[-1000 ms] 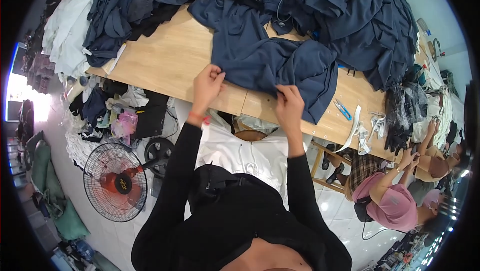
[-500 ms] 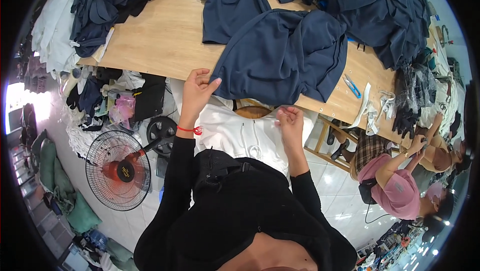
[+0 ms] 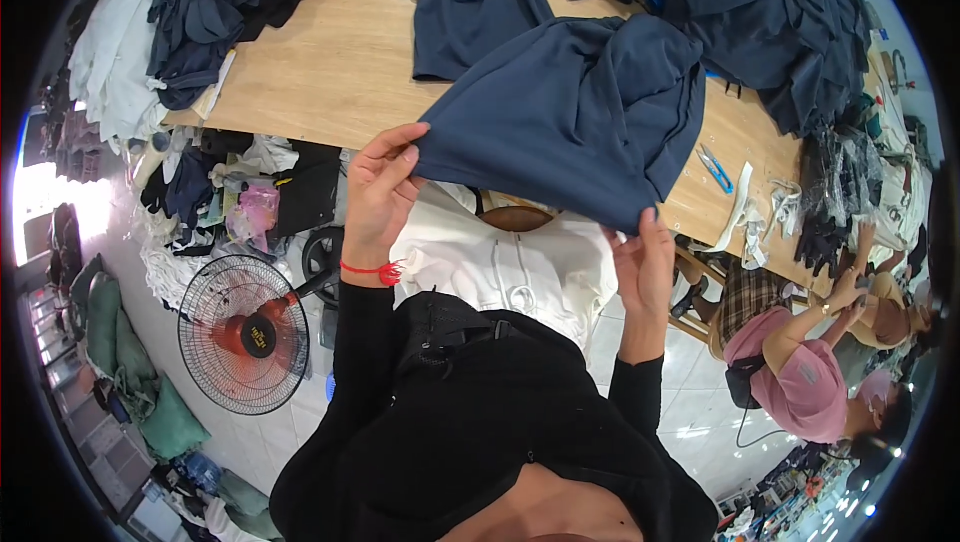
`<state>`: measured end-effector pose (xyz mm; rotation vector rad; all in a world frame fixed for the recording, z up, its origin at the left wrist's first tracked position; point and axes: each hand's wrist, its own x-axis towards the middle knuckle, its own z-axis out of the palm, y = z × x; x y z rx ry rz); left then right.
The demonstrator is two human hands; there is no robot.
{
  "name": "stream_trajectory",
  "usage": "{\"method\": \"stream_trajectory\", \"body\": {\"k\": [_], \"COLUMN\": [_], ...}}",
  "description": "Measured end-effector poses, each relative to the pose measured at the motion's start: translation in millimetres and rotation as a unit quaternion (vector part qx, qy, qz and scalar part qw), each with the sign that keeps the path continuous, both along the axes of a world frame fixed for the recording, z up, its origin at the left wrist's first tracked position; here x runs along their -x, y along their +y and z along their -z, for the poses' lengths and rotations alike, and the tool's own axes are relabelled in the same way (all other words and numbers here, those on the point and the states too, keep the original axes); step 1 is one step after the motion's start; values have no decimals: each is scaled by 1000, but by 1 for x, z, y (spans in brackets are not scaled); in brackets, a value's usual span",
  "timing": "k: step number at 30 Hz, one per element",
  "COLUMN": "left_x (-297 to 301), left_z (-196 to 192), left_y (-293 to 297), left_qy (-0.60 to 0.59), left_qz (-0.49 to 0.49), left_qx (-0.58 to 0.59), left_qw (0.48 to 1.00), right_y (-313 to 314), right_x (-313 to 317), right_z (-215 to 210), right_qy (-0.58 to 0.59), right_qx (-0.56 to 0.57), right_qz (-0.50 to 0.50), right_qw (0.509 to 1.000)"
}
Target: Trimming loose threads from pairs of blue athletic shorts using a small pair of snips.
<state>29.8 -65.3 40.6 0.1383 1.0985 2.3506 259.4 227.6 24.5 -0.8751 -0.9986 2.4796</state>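
Observation:
A dark blue garment [image 3: 565,112] lies partly on the wooden table [image 3: 320,57], its near edge stretched over the front edge toward me. My left hand [image 3: 383,187] pinches its near left corner between thumb and fingers. At the near right corner, my right hand [image 3: 645,262] grips the same edge, the fabric hiding some of its fingertips. Below the stretched edge, white cloth [image 3: 480,262] with a drawstring covers my lap. Another dark blue garment [image 3: 470,17] lies just behind the one I hold.
Blue-handled thread snips [image 3: 717,172] and white fabric strips [image 3: 745,217] lie on the table's right. Dark blue garments [image 3: 770,22] are heaped at the back right. A standing fan [image 3: 245,332] is on my left. On the right sits a person in a pink shirt [image 3: 790,367].
Both hands have closed on the garment's near edge. My right hand has moved right, and the edge is now pulled taut between them and lifted toward me.

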Motion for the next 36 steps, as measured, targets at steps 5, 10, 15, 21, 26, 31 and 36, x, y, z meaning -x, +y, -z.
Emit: {"method": "stream_trajectory", "body": {"k": [5, 10, 15, 21, 26, 31, 36], "left_x": [-3, -5, -5, -6, -5, -1, 0], "left_z": [-16, -28, -35, -36, -33, -29, -28], "left_y": [7, 7, 6, 8, 4, -3, -2], "left_qy": [20, 27, 38, 33, 43, 50, 32], "left_qz": [-20, -13, -9, 4, -12, -31, -25], "left_qx": [-18, -10, -9, 32, 64, 84, 82], "left_qw": [999, 999, 999, 999, 997, 995, 996], "right_y": [18, 17, 17, 18, 4, 4, 12], "right_x": [7, 18, 17, 17, 23, 14, 6], "right_z": [-31, -64, -69, -74, -101, -105, -96], "right_qy": [80, 35, 27, 42, 26, 57, 80], "right_qx": [-78, -112, -146, -101, -121, -210, -266], "right_qz": [38, 62, 79, 43, 36, -1, -63], "right_qw": [993, 991, 986, 993, 992, 976, 959]}}
